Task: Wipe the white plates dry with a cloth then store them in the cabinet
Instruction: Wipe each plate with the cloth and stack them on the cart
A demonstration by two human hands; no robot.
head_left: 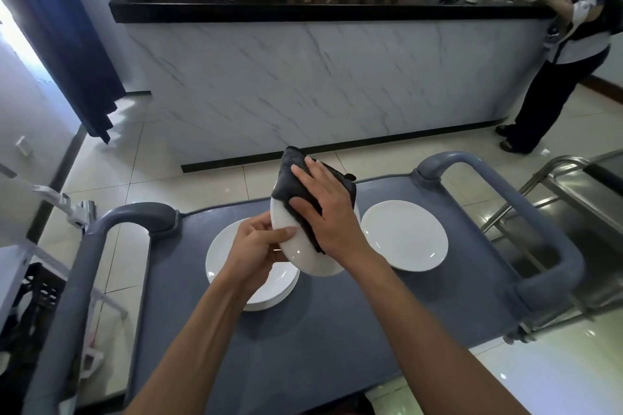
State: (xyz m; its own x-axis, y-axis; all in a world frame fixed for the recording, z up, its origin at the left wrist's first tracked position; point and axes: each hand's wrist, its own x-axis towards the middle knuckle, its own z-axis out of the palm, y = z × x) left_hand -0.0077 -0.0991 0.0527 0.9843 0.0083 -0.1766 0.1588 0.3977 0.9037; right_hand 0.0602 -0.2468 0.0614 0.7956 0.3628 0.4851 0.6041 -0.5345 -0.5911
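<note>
A: Where's the plate being dried?

B: The held plate (296, 246) is tilted up above the grey cart top (337, 330), just over the stack of white plates (266, 293) on the left. It's glazed ceramic, so I'd judge it rigid, fairly heavy, slick when damp and quick to chip.

A: How is it held?

B: The left hand (256, 246) clamps its near rim, thumb on the face, fingers curled behind. The right hand (323, 209) lies flat, fingers spread, pressing the dark cloth (300, 175) against the far face. The cloth looks soft and folded.

A: Anything else?

B: A single plate (404, 236) lies on the right. The rim seems the safest hold.
</note>
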